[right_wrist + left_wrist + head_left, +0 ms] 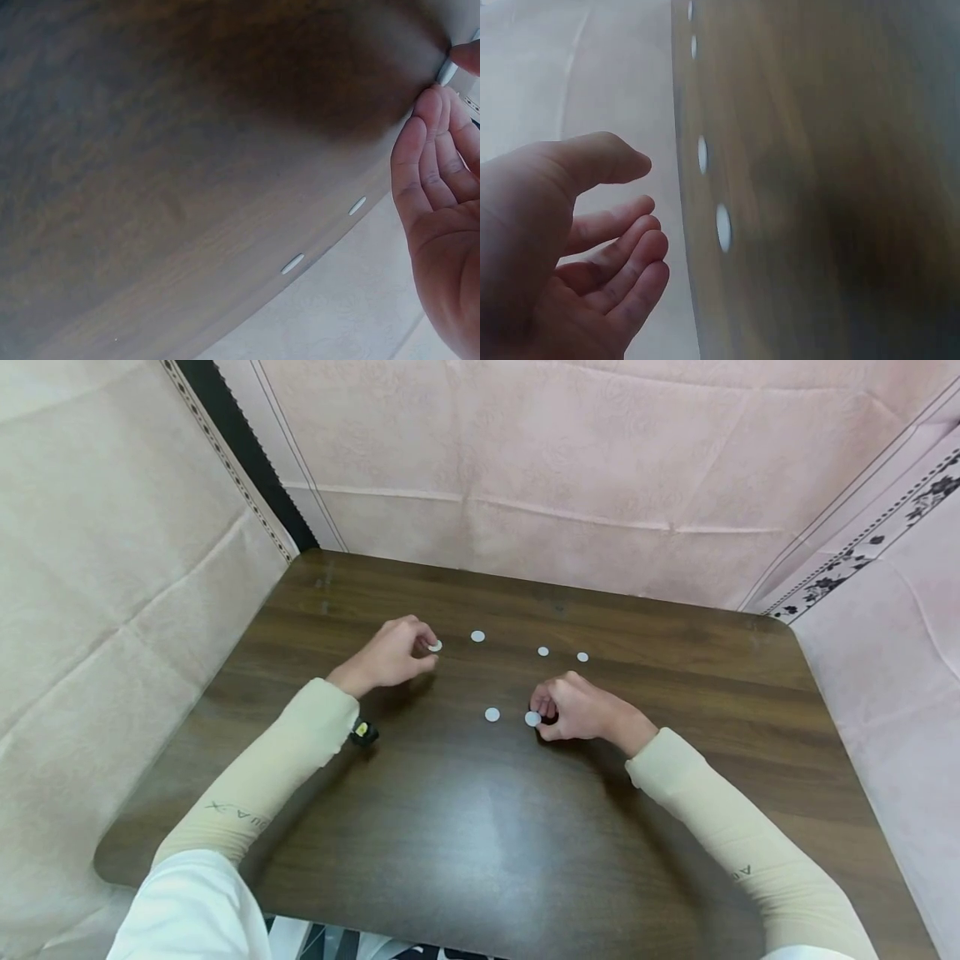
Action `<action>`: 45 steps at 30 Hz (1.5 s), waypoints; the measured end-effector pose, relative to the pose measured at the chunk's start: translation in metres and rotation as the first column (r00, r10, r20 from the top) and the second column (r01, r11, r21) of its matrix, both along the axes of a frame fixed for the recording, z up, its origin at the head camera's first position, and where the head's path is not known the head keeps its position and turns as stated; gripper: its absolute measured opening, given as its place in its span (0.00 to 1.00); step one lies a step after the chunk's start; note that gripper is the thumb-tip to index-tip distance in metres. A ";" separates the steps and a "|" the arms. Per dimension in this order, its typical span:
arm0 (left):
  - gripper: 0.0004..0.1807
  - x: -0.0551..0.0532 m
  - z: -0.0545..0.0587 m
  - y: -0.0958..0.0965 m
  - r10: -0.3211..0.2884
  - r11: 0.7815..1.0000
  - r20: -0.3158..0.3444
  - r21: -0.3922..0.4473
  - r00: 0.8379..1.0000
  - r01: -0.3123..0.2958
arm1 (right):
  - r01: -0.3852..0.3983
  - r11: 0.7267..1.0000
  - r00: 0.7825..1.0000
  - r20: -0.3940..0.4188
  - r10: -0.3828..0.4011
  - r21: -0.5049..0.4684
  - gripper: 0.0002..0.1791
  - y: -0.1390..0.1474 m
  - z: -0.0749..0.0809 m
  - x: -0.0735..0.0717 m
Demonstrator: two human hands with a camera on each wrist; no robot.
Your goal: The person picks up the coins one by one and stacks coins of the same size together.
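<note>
My left hand [393, 653] hovers over the far left of the table, thumb and fingers apart. By its fingertips a small white disc [436, 646] lies on the wood; the left wrist view shows this disc [724, 227] apart from the loosely bent fingers [634, 292]. Near the middle, my right hand [588, 708] has thumb and fingertips at the edges of another white disc [532, 719]. In the right wrist view that disc [448, 72] sits between thumb and fingers, pinched at the tabletop. Left of it lies a loose white disc [492, 715].
Along the far side of the brown wooden table [450, 827] lie more white discs, one [477, 636] near the left hand and two [543, 652] beyond the right hand. Pale cloth [525, 468] hangs behind the table and at both sides.
</note>
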State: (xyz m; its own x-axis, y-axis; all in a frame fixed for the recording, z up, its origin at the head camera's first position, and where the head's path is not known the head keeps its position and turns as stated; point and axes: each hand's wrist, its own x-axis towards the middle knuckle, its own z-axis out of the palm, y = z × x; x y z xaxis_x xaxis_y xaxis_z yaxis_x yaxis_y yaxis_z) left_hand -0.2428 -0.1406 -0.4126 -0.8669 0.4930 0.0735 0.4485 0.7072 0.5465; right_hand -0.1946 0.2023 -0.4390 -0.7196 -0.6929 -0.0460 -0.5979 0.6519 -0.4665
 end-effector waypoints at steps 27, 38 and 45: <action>0.14 -0.064 -0.027 -0.012 -0.074 0.986 0.130 -0.136 0.989 0.092 | -0.018 1.000 1.000 0.001 0.018 0.000 0.09 0.000 0.001 -0.001; 0.08 -0.070 -0.014 0.001 -0.084 0.960 0.159 -0.250 0.984 0.122 | -0.012 1.000 1.000 0.007 0.012 -0.002 0.09 0.001 -0.001 -0.003; 0.09 -0.066 -0.012 0.003 -0.081 0.959 0.170 -0.254 0.982 0.123 | -0.015 1.000 1.000 0.001 0.015 0.002 0.09 0.001 -0.002 -0.004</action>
